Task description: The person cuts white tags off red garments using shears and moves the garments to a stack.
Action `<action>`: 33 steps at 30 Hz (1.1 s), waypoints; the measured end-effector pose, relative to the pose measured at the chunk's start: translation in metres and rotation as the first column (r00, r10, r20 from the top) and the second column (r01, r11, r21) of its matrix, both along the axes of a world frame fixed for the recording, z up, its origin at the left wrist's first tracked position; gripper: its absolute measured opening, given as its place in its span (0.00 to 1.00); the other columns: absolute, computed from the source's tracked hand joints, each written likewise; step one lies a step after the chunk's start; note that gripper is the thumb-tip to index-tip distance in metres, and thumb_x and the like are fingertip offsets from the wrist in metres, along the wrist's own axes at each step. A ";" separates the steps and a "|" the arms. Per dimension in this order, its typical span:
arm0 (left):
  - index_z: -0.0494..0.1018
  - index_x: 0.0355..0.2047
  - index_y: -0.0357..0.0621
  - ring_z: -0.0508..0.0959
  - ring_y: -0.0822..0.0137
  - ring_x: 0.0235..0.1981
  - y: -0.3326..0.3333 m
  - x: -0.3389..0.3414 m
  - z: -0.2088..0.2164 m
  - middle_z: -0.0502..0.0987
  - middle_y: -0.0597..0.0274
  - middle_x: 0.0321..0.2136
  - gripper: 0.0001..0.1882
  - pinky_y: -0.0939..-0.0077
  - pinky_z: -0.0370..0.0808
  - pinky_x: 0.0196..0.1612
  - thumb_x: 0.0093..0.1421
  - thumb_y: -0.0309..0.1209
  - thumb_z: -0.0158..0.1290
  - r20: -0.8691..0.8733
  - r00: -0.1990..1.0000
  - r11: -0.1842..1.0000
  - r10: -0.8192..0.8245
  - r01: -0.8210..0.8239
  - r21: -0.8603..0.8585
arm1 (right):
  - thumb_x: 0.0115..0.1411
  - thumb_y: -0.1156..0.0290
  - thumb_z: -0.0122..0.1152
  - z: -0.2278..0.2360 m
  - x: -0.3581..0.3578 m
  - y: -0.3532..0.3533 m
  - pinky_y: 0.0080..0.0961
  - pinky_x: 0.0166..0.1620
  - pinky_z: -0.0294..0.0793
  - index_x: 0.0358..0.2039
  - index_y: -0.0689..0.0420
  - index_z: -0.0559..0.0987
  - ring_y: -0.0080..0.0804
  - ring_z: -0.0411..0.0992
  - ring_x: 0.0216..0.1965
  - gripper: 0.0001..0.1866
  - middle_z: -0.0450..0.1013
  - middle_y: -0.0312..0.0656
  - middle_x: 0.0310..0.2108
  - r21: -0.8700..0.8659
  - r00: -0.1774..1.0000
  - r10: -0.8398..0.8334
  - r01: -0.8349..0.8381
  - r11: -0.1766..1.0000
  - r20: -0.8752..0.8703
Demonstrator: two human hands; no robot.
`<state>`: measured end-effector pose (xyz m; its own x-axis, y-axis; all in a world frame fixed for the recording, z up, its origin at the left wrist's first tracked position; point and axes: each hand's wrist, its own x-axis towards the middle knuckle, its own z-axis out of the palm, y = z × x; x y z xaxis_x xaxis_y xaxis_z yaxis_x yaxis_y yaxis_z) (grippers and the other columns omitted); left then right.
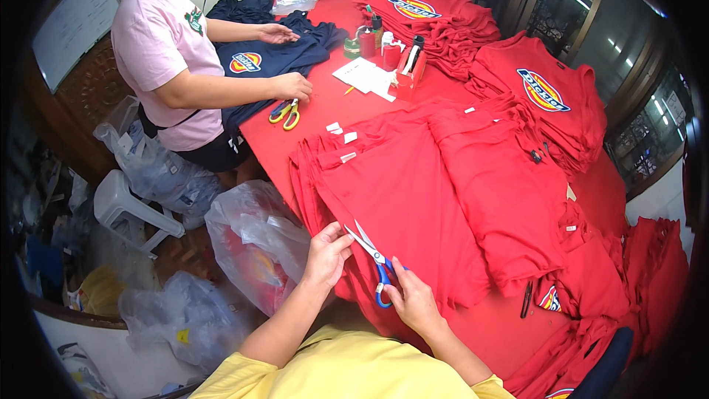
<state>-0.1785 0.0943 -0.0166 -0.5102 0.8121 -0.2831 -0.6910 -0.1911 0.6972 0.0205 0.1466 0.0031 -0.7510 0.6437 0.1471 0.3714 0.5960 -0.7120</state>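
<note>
My right hand (414,303) grips a pair of scissors (373,250) by the blue handles. Their blades are parted and point up and left, over the edge of a red shirt (402,199). Close to the blade tips, my left hand (328,255) has its thumb and fingers pinched together. Whatever is between them is too small to make out. The red shirt lies spread in a layered pile in front of me, its side hanging near the table's left edge.
Across the left corner a co-worker (166,66) handles a navy shirt (273,59) and yellow-handled scissors (286,114). Stacks of red shirts (546,96) line the far right. A tape dispenser (408,74) stands mid-table. Plastic bags (255,225) and a white stool (133,207) sit at left.
</note>
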 end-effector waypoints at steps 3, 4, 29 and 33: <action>0.72 0.44 0.39 0.78 0.69 0.40 -0.001 0.001 0.005 0.77 0.60 0.39 0.13 0.72 0.77 0.44 0.58 0.17 0.50 -0.036 0.999 1.000 0.019 -0.019 -0.001 | 0.56 0.74 0.61 0.007 -0.007 0.003 0.33 0.35 0.72 0.58 0.64 0.65 0.44 0.73 0.31 0.29 0.71 0.52 0.32 -0.047 0.999 0.003 -0.005 0.999 -0.042; 0.72 0.44 0.39 0.78 0.69 0.40 0.000 0.000 0.005 0.77 0.60 0.39 0.13 0.73 0.76 0.44 0.58 0.17 0.50 -0.037 0.999 1.000 0.015 -0.014 0.013 | 0.56 0.75 0.60 0.008 -0.008 0.004 0.32 0.35 0.72 0.58 0.64 0.65 0.44 0.73 0.31 0.29 0.71 0.52 0.32 -0.051 0.999 0.006 -0.009 0.999 -0.047; 0.66 0.54 0.44 0.76 0.74 0.42 0.003 -0.013 0.038 0.74 0.63 0.46 0.23 0.77 0.76 0.44 0.58 0.17 0.52 -0.163 0.968 0.981 -0.191 0.182 -0.070 | 0.60 0.77 0.56 0.015 -0.019 0.026 0.20 0.40 0.72 0.58 0.63 0.67 0.20 0.72 0.35 0.24 0.75 0.45 0.38 -0.496 0.995 -0.050 0.000 0.868 -0.086; 0.70 0.49 0.38 0.76 0.74 0.40 0.016 -0.030 0.014 0.74 0.62 0.44 0.17 0.81 0.74 0.42 0.58 0.19 0.52 -0.132 0.991 0.995 -0.011 0.024 0.094 | 0.61 0.71 0.57 0.016 -0.022 0.029 0.25 0.39 0.74 0.59 0.61 0.66 0.33 0.75 0.33 0.26 0.74 0.48 0.35 -0.541 0.999 -0.024 0.007 0.841 -0.023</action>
<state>-0.2080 0.1106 -0.0026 -0.5233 0.8413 -0.1357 -0.5983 -0.2493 0.7615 -0.0018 0.1753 0.0189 -0.7410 0.6388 -0.2069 0.3523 0.1075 -0.9297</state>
